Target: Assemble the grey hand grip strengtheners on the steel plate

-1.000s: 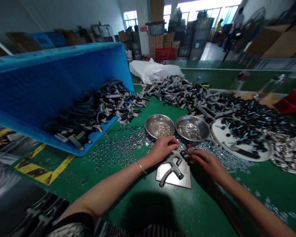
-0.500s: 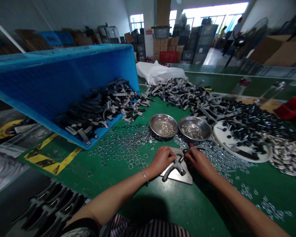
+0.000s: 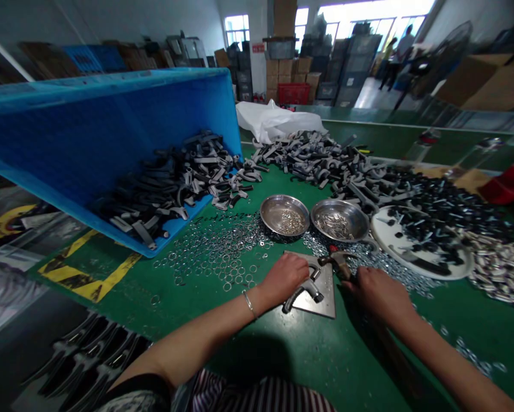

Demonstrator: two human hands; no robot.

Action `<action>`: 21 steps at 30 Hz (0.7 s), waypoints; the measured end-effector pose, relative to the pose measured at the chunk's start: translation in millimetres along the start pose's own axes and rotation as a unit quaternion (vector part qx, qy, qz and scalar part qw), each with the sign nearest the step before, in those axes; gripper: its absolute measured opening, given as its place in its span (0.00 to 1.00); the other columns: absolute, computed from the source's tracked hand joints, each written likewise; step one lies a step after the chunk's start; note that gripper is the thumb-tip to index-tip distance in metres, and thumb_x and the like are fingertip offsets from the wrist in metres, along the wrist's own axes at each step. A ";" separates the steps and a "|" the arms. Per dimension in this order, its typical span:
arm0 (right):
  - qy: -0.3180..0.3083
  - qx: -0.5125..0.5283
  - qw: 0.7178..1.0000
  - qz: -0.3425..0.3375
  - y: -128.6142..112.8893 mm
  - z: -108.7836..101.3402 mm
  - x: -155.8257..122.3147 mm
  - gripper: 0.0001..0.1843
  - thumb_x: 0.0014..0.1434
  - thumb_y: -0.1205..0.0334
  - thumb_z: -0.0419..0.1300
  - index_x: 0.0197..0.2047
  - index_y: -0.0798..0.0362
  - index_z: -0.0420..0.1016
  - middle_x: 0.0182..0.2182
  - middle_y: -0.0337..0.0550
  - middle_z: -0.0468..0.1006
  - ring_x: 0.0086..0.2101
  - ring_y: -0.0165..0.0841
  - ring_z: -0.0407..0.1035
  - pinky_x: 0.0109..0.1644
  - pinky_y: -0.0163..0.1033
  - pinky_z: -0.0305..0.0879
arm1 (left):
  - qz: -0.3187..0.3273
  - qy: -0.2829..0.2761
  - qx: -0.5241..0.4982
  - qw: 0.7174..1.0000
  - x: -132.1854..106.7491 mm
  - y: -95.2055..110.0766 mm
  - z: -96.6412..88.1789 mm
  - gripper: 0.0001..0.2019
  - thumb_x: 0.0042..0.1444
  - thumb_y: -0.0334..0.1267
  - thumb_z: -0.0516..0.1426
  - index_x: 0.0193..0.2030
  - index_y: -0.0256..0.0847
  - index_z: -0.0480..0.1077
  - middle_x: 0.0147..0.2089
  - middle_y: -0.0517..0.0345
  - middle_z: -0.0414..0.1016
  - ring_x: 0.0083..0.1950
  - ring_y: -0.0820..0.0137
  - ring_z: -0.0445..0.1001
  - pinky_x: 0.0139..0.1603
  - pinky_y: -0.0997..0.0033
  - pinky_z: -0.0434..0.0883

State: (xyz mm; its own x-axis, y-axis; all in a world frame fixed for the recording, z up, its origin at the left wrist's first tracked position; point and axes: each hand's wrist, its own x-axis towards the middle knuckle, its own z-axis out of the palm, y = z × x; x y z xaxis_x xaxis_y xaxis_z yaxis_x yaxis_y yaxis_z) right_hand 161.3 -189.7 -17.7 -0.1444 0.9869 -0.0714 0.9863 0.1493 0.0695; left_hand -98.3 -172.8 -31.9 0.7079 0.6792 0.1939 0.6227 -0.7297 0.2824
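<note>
My left hand (image 3: 288, 277) is closed on a grey metal part with a curved black-sleeved arm (image 3: 307, 293), pressing it down on a flat metal plate (image 3: 321, 303). A small shiny pin stands in that part beside my fingers. To the right, my right hand (image 3: 381, 294) grips a hammer (image 3: 339, 263) by its handle, close below the head. The hammer head sits at the plate's upper right corner, apart from the part. Just beyond the plate are two steel bowls, one with small rings (image 3: 276, 209) and one with pins (image 3: 329, 207).
Loose rings (image 3: 229, 254) lie left of the plate, small nuts (image 3: 394, 274) to the right. A tipped blue crate (image 3: 111, 103) spills grey parts leftward. More parts (image 3: 312, 154) are heaped behind the bowls. A white plate (image 3: 381, 220) of black pieces stands right, by silvery cylinders (image 3: 506, 274).
My right hand has moved right, away from the grey part, and now holds the hammer by its handle. My left hand stays on the part, with its fingers shifted slightly right.
</note>
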 end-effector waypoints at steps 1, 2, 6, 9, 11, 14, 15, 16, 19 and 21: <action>-0.014 0.003 1.000 0.004 3.7 3.4 -4.0 0.15 0.64 0.50 0.57 0.34 0.53 0.70 0.33 0.57 0.79 0.36 0.49 0.75 0.33 0.44 0.64 | 0.002 -0.002 0.016 1.000 -4.6 3.8 0.6 0.12 0.68 0.41 0.52 0.45 0.36 0.74 0.47 0.48 0.75 0.52 0.59 0.69 0.55 0.58 0.63; -0.017 0.018 1.000 0.004 6.0 5.9 -7.2 0.14 0.64 0.51 0.56 0.33 0.52 0.69 0.33 0.56 0.79 0.36 0.48 0.74 0.33 0.43 0.64 | -0.002 -0.002 0.032 0.999 -9.5 8.3 1.0 0.14 0.68 0.43 0.52 0.50 0.36 0.73 0.51 0.46 0.74 0.54 0.57 0.68 0.56 0.55 0.62; 0.031 0.205 0.978 -0.010 5.1 5.2 -14.9 0.12 0.65 0.52 0.51 0.41 0.52 0.66 0.35 0.51 0.78 0.34 0.41 0.73 0.35 0.41 0.65 | -0.050 -0.002 0.065 0.997 -24.8 25.2 0.1 0.22 0.67 0.43 0.53 0.64 0.35 0.62 0.63 0.43 0.68 0.61 0.52 0.63 0.57 0.52 0.62; 0.021 0.306 0.951 -0.019 -0.6 -1.3 -22.1 0.15 0.68 0.50 0.47 0.47 0.51 0.64 0.34 0.46 0.78 0.30 0.39 0.73 0.35 0.40 0.65 | -0.063 -0.017 0.065 0.996 -26.4 30.0 -1.7 0.20 0.68 0.39 0.51 0.64 0.35 0.61 0.63 0.44 0.68 0.60 0.53 0.65 0.56 0.53 0.63; -0.013 0.296 0.955 -0.029 -4.2 -6.8 -27.2 0.15 0.69 0.50 0.45 0.45 0.51 0.65 0.32 0.46 0.78 0.29 0.39 0.74 0.34 0.40 0.63 | -0.068 -0.017 0.059 0.996 -25.7 30.0 -2.4 0.20 0.68 0.39 0.51 0.63 0.36 0.62 0.62 0.44 0.69 0.60 0.53 0.65 0.56 0.52 0.63; -0.052 0.276 0.959 -0.035 -9.9 -20.2 -33.9 0.15 0.68 0.50 0.46 0.40 0.50 0.66 0.29 0.46 0.78 0.27 0.40 0.73 0.31 0.39 0.62 | -0.079 -0.003 0.029 0.996 -26.7 27.1 -0.3 0.19 0.66 0.39 0.53 0.63 0.39 0.62 0.61 0.45 0.68 0.60 0.53 0.65 0.57 0.52 0.63; -0.044 0.285 0.957 -0.033 -12.8 -26.0 -35.7 0.15 0.68 0.49 0.45 0.41 0.50 0.66 0.29 0.46 0.78 0.28 0.40 0.73 0.32 0.39 0.62 | -0.091 0.005 0.012 0.996 -27.6 25.7 1.7 0.21 0.65 0.40 0.55 0.63 0.41 0.62 0.61 0.45 0.67 0.60 0.54 0.65 0.58 0.52 0.63; -0.028 0.300 0.953 -0.034 -16.5 -31.6 -37.3 0.16 0.69 0.49 0.45 0.43 0.50 0.66 0.30 0.47 0.78 0.29 0.40 0.73 0.33 0.40 0.63 | -0.107 0.016 -0.007 0.994 -28.6 24.1 4.3 0.23 0.63 0.41 0.56 0.64 0.41 0.61 0.61 0.44 0.66 0.60 0.54 0.65 0.58 0.52 0.63; -0.015 0.316 0.947 -0.046 -31.7 -41.3 -39.4 0.16 0.69 0.50 0.44 0.47 0.49 0.66 0.34 0.49 0.79 0.32 0.41 0.75 0.38 0.42 0.65 | -0.160 0.053 -0.048 0.984 -30.1 19.8 13.9 0.37 0.59 0.42 0.60 0.71 0.36 0.47 0.60 0.40 0.66 0.60 0.52 0.64 0.61 0.49 0.62; -0.057 0.298 0.951 -0.054 -41.0 -39.4 -39.0 0.14 0.67 0.50 0.47 0.42 0.49 0.67 0.33 0.49 0.79 0.31 0.42 0.75 0.36 0.42 0.64 | -0.178 0.064 -0.055 0.980 -29.3 18.0 18.2 0.44 0.58 0.42 0.60 0.73 0.33 0.39 0.59 0.39 0.66 0.60 0.50 0.64 0.62 0.45 0.61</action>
State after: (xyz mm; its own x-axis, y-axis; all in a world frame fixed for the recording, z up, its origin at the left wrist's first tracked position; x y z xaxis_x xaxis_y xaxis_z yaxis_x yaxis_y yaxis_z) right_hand 123.4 -231.9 21.4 -0.2718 0.9496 -0.1560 0.8409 0.1555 -0.5184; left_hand -101.7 -207.3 -49.6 0.4007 0.8984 0.1799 0.7778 -0.4373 0.4515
